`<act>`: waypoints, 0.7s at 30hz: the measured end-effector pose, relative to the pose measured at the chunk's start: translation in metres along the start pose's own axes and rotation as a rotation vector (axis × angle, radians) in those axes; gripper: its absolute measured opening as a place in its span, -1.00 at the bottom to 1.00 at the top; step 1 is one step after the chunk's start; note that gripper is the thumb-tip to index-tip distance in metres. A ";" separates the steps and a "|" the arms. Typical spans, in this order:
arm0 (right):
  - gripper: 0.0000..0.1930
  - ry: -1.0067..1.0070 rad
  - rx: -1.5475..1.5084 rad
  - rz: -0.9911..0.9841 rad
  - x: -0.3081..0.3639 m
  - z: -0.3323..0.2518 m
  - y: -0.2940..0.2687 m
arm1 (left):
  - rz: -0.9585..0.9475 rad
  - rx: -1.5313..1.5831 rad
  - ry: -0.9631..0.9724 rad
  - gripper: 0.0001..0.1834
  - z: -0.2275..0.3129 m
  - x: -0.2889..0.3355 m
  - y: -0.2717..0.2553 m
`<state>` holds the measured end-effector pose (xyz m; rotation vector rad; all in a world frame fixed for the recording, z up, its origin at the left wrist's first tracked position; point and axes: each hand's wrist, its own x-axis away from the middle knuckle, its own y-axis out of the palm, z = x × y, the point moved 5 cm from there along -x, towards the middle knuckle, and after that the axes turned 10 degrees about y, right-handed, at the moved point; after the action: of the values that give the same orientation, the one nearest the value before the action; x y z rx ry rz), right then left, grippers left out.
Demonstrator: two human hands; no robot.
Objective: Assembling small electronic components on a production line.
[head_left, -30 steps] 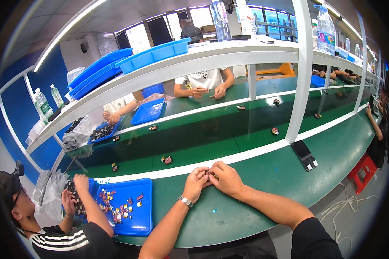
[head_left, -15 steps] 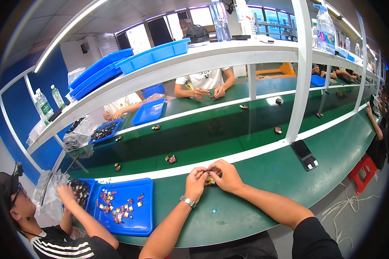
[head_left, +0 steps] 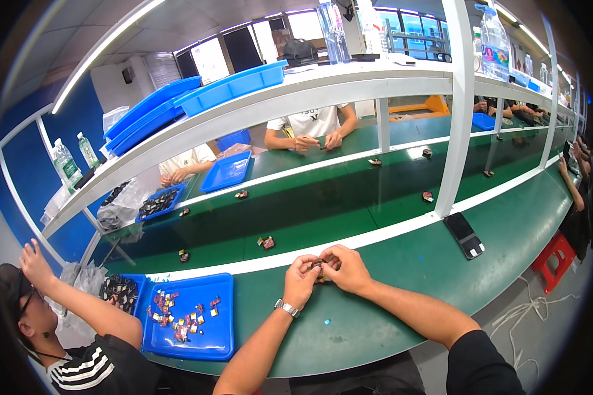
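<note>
Above the green worktop [head_left: 362, 313], my left hand [head_left: 301, 280] and my right hand [head_left: 346, 268] meet with fingertips pinched together. Between them is a small dark part with a bit of yellow [head_left: 321, 278], mostly hidden by the fingers. To the left lies a blue tray [head_left: 219, 329] with several small dark-red pieces [head_left: 188, 324] that carry yellow and white bits. A tiny blue scrap [head_left: 327, 322] rests on the worktop below my hands.
A green conveyor belt [head_left: 323, 210] carrying scattered small parts [head_left: 267, 243] runs past a white rail. A black phone-like device [head_left: 464, 235] lies at right, near a white post [head_left: 456, 131]. A co-worker [head_left: 79, 342] sits at left beside a tray of black parts [head_left: 120, 289].
The co-worker at left has raised a hand from the black parts toward their cap. Parts on the belt have shifted slightly right. My hands stay nearly in place, fingers moving a little.
</note>
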<state>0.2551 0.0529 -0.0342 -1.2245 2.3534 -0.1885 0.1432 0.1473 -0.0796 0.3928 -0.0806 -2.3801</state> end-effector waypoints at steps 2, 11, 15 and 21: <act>-0.84 0.086 -0.088 0.018 -0.007 0.017 -0.004 | 0.009 0.058 0.022 -0.69 0.003 -0.001 0.003; -0.82 0.078 -0.104 0.077 -0.029 0.020 -0.009 | 0.095 0.029 0.037 -0.59 0.000 -0.002 -0.012; -0.84 -0.108 0.007 0.120 -0.012 -0.011 -0.001 | 0.085 0.030 0.028 -0.69 0.005 -0.004 -0.008; -0.83 -0.136 0.062 0.115 -0.006 -0.018 0.004 | 0.143 -0.109 0.078 -0.77 0.008 -0.003 -0.011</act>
<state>0.2471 0.0585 -0.0177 -1.0360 2.2750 -0.1341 0.1354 0.1572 -0.0727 0.4133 0.0557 -2.2149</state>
